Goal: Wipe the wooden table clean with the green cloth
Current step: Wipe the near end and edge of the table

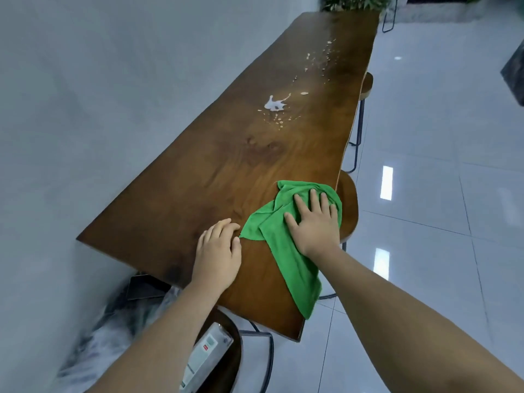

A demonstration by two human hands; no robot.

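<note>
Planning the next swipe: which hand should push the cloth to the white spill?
Right. The right hand lies flat on the green cloth, pointing toward the white spill farther up the table. The left hand rests on bare wood beside the cloth.

1. My right hand [314, 225] lies on the cloth [286, 268] at the table's [198, 171] near right edge
2. My left hand [217, 251] rests on the table just left of it
3. A spill [274, 104] lies farther along, crumbs [326, 56] beyond it
</note>
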